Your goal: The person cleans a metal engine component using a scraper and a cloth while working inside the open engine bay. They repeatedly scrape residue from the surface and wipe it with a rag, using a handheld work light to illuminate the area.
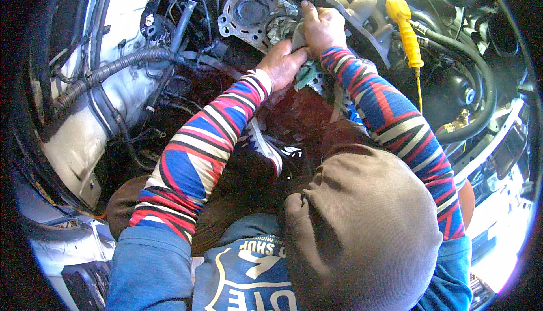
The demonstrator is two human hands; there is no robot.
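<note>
An engine block (pixel 261 38) with a flat, bare top face lies at the upper middle, one round bore in plain sight. A crumpled grey rag (pixel 281 29) sits over the part of the block nearest my hands. My left hand (pixel 281 65) is closed, thumb against fingers, at the lower end of a small grey piece of thin material (pixel 298 36). On its other side my right hand (pixel 325 28) curls round it, thumb pointing up. Whether the piece is cloth or paper I cannot tell. Just below my hands hangs a greenish rag (pixel 308 76) next to a metal part with holes.
At the upper right hangs a yellow handled work light (pixel 404 28) on a yellow cord. A thick black hose (pixel 491 84) curves along the right side. On the left, a ribbed conduit (pixel 113 73) crosses a pale body panel (pixel 79 147). My shoe (pixel 264 149) is below the block.
</note>
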